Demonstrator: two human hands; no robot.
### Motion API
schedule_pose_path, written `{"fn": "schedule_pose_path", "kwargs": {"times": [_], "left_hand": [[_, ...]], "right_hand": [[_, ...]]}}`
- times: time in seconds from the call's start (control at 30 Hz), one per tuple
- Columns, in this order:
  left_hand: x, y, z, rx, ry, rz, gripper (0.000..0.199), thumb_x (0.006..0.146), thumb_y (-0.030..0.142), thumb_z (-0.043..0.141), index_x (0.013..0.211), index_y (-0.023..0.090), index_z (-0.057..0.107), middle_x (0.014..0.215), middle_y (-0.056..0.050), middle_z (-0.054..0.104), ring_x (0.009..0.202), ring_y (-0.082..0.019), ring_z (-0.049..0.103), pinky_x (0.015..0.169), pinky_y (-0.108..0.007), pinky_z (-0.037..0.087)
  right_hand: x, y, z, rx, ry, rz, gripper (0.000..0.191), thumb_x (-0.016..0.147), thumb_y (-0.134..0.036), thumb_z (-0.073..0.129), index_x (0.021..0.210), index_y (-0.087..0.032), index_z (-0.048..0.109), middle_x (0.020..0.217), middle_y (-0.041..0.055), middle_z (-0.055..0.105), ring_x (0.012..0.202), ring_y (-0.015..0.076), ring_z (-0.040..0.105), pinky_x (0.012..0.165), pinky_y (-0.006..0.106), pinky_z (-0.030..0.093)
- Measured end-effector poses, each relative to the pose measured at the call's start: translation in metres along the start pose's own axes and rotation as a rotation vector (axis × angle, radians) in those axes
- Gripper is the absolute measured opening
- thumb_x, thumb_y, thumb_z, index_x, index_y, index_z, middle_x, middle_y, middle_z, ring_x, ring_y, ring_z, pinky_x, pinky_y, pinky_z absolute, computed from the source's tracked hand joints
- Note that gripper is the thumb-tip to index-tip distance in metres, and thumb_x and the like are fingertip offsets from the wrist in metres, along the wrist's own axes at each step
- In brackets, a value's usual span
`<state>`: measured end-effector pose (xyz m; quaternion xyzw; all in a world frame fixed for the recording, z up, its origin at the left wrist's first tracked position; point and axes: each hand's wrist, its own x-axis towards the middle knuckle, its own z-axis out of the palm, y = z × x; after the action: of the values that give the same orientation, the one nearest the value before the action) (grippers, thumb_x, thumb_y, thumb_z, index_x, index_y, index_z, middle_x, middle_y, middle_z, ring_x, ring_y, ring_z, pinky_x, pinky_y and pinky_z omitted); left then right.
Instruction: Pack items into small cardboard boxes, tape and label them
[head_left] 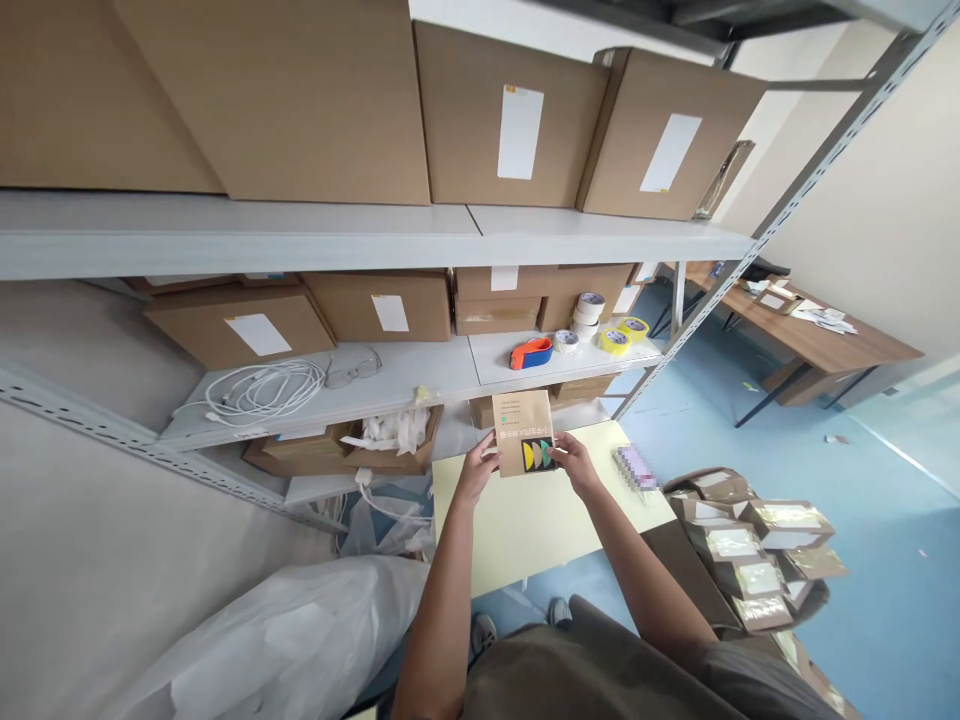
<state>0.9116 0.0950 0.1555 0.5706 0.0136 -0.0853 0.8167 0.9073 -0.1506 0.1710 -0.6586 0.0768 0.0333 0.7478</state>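
Note:
A flat brown booklet (517, 415) with printed lettering and a dark panel of yellow, tan and green shapes is held up over the pale yellow tabletop (525, 530). My left hand (478, 467) grips its left edge, with the fingers partly behind it. At the lower right edge, my right hand (574, 462) holds the same booklet between thumb and fingers. To the right of my right hand, a blurred purple item (634, 468) lies on the tabletop.
Grey shelves (375, 240) hold cardboard boxes (517, 130), tape rolls (615, 341), an orange and blue item (531, 353) and a coiled white cable (274, 390). Parcels (757, 540) are piled at the right. A white plastic bag (292, 640) bulges at lower left.

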Motion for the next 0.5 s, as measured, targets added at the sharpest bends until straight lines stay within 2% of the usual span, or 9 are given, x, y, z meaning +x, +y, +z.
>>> {"fn": "schedule_pose_path", "kwargs": {"times": [0.1, 0.23, 0.4, 0.5], "left_hand": [[0.001, -0.031, 0.002, 0.028, 0.039, -0.053, 0.077, 0.07, 0.026, 0.083, 0.145, 0.02, 0.067, 0.135, -0.011, 0.072, 0.09, -0.017, 0.073, 0.083, -0.03, 0.06], [0.002, -0.083, 0.012, 0.065, 0.199, -0.121, 0.075, 0.067, 0.023, 0.079, 0.141, 0.017, 0.069, 0.127, -0.011, 0.075, 0.085, -0.017, 0.072, 0.076, -0.028, 0.06], [0.001, -0.146, 0.018, 0.097, 0.324, -0.233, 0.071, 0.063, 0.02, 0.078, 0.134, 0.014, 0.073, 0.119, -0.011, 0.077, 0.092, -0.022, 0.073, 0.074, -0.028, 0.059], [0.003, -0.178, 0.019, 0.139, 0.379, -0.285, 0.069, 0.064, 0.018, 0.076, 0.132, 0.014, 0.073, 0.119, -0.012, 0.077, 0.097, -0.024, 0.073, 0.077, -0.03, 0.059]], "right_hand": [[0.004, 0.021, -0.015, -0.01, 0.013, 0.08, 0.056, 0.061, -0.044, 0.09, 0.107, -0.02, 0.072, 0.08, -0.0004, 0.069, 0.068, 0.017, 0.059, 0.062, 0.029, 0.042], [0.012, 0.055, -0.039, -0.011, -0.029, 0.211, 0.057, 0.059, -0.046, 0.09, 0.107, -0.021, 0.071, 0.08, 0.0008, 0.07, 0.073, 0.0209, 0.065, 0.067, 0.033, 0.048], [0.029, 0.109, -0.072, -0.009, -0.091, 0.373, 0.055, 0.056, -0.042, 0.09, 0.103, -0.022, 0.071, 0.088, 0.0036, 0.074, 0.082, 0.0256, 0.071, 0.073, 0.038, 0.055], [0.039, 0.149, -0.085, -0.046, -0.106, 0.457, 0.052, 0.055, -0.04, 0.09, 0.099, -0.024, 0.069, 0.086, 0.0038, 0.073, 0.083, 0.0267, 0.071, 0.074, 0.04, 0.056]]}}
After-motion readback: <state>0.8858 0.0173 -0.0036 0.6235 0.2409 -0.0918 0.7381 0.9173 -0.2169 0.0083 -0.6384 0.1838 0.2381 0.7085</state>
